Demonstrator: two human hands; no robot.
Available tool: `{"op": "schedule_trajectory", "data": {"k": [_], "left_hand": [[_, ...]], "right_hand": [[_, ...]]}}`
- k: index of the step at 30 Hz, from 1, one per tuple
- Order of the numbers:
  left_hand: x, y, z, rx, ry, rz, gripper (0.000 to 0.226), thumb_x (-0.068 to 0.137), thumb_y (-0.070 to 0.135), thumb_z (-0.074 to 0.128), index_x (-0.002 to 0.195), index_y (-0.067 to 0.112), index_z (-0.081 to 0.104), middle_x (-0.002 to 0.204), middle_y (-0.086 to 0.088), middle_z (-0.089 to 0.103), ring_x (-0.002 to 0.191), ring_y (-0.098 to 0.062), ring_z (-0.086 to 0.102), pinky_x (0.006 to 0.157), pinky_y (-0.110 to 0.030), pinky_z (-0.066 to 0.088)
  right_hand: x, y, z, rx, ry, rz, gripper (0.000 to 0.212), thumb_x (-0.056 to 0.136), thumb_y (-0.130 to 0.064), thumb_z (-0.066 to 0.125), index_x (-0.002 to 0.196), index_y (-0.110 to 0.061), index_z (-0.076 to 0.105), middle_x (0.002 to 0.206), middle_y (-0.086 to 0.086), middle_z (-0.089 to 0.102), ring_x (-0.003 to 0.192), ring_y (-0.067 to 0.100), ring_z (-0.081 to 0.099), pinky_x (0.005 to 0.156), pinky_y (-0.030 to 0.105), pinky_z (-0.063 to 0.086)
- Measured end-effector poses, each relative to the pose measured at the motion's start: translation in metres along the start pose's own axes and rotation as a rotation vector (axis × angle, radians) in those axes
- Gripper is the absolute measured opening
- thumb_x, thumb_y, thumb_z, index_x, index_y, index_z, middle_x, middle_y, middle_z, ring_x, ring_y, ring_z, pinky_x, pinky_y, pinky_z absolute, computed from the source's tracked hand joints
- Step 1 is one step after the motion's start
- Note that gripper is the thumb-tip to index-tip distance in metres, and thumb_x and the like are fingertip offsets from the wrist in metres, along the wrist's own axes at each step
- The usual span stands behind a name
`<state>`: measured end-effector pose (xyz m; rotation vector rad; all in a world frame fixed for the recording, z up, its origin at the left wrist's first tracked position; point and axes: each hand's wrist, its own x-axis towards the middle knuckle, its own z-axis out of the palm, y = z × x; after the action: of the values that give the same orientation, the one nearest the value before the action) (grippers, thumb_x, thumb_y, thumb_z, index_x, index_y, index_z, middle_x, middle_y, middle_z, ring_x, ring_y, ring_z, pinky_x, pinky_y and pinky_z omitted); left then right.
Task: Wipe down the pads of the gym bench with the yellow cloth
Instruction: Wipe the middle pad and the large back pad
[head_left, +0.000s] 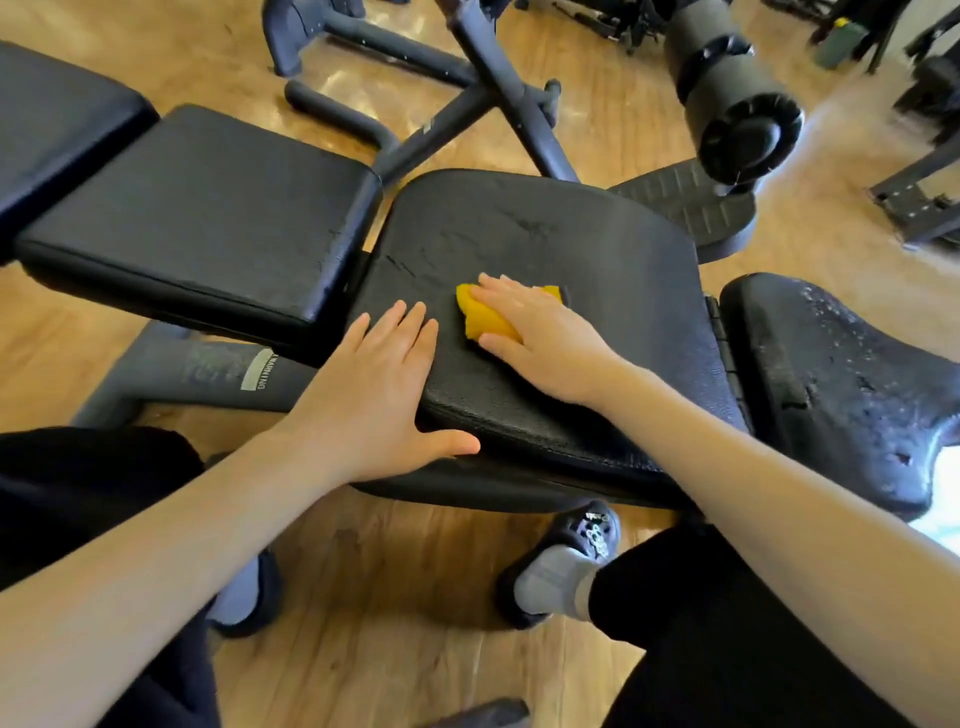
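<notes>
I pressed the cloth (485, 317) flat under my open right hand (540, 338) at frame centre; my open left hand (374, 395) steadied the seat pad (597, 270).

Both forearms reach forward (bare, no sleeves). The left hand (376, 387) lies flat, fingers straight; the right hand (540, 338) presses down, fingers spread.

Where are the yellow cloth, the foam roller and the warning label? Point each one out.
yellow cloth (485, 318), head view: bare folded part left of the right hand (540, 332) pressing it.
foam roller (727, 83), head view: its cylindrical side.
warning label (258, 370), head view: middle of the sticker on the frame tube.
</notes>
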<state>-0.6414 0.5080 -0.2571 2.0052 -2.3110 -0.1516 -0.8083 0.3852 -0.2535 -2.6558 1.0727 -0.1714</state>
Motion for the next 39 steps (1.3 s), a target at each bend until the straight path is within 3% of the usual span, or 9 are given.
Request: {"op": "schedule_trajectory", "data": {"k": [3,11,15,20,24,28,31,36,39], "left_hand": [[0.000,-0.002,0.002,-0.004,0.008,0.009,0.123,0.051,0.087,0.003,0.146,0.008,0.004,0.156,-0.010,0.004,0.143,-0.023,-0.001,0.113,-0.038,0.000],[-0.002,-0.002,-0.001,-0.022,-0.005,0.018,0.124,0.050,0.086,0.000,0.146,0.008,0.000,0.156,-0.009,0.000,0.143,-0.023,-0.004,0.113,-0.039,-0.002],[-0.001,-0.004,0.002,-0.032,0.018,0.028,0.122,0.053,0.088,0.004,0.145,0.008,-0.005,0.156,-0.008,-0.005,0.142,-0.021,-0.007,0.112,-0.037,-0.006],[-0.001,-0.003,0.001,-0.049,0.014,0.030,0.124,0.051,0.089,0.007,0.146,0.010,-0.005,0.156,-0.006,-0.005,0.142,-0.019,-0.006,0.110,-0.034,-0.008],[0.000,-0.002,-0.001,-0.020,-0.004,0.063,0.118,0.056,0.086,0.011,0.146,0.011,0.000,0.156,-0.006,0.001,0.143,-0.021,-0.003,0.113,-0.039,-0.001],[-0.005,0.007,0.001,-0.039,0.054,0.198,0.092,0.077,0.069,0.034,0.146,0.012,0.011,0.155,-0.005,0.011,0.143,-0.018,0.004,0.113,-0.040,-0.002],[-0.003,0.021,-0.001,-0.067,0.058,0.277,0.086,0.081,0.062,0.042,0.146,0.013,0.013,0.155,-0.003,0.013,0.143,-0.016,0.005,0.113,-0.035,-0.001],[0.002,0.046,-0.001,-0.133,0.029,0.365,0.089,0.080,0.060,0.049,0.146,0.012,0.014,0.153,-0.002,0.020,0.142,-0.015,0.012,0.112,-0.029,0.006],[0.005,0.053,-0.004,-0.122,-0.024,0.376,0.092,0.078,0.062,0.050,0.146,0.014,0.012,0.154,0.000,0.015,0.142,-0.013,0.008,0.115,-0.031,0.009]], "right_hand": [[0.004,0.008,-0.003,0.039,0.012,0.000,0.054,0.093,-0.036,0.045,0.142,-0.025,0.027,0.152,-0.006,0.025,0.140,0.010,0.017,0.106,0.022,0.010],[0.110,0.062,-0.029,-0.065,0.165,0.450,0.054,0.094,-0.037,0.041,0.138,-0.008,0.032,0.146,0.014,0.035,0.131,0.035,0.034,0.106,0.043,0.028],[0.081,0.027,-0.014,-0.040,0.056,0.219,0.054,0.095,-0.034,0.041,0.142,-0.015,0.026,0.152,0.006,0.025,0.140,0.024,0.021,0.114,0.038,0.012],[-0.027,0.000,-0.011,0.070,-0.018,0.024,0.054,0.093,-0.034,0.046,0.142,-0.026,0.027,0.151,-0.010,0.024,0.140,0.006,0.016,0.110,0.024,0.009],[-0.094,0.021,-0.030,0.154,-0.006,0.172,0.053,0.093,-0.031,0.047,0.141,-0.028,0.027,0.150,-0.011,0.026,0.139,0.005,0.018,0.113,0.026,0.012],[-0.152,0.043,-0.036,0.248,0.103,0.389,0.050,0.093,-0.027,0.048,0.140,-0.027,0.031,0.148,-0.010,0.031,0.137,0.010,0.027,0.109,0.023,0.018],[-0.167,0.031,-0.026,0.116,0.233,0.441,0.047,0.093,-0.026,0.049,0.138,-0.022,0.037,0.146,-0.005,0.037,0.135,0.015,0.033,0.109,0.030,0.023],[-0.148,-0.032,0.011,-0.117,0.278,0.071,0.051,0.087,-0.037,0.052,0.135,-0.022,0.042,0.142,-0.002,0.044,0.133,0.018,0.038,0.111,0.035,0.023],[-0.153,-0.026,0.013,-0.158,0.282,0.003,0.055,0.085,-0.031,0.059,0.136,-0.022,0.040,0.142,-0.001,0.044,0.132,0.019,0.039,0.110,0.035,0.023]]}}
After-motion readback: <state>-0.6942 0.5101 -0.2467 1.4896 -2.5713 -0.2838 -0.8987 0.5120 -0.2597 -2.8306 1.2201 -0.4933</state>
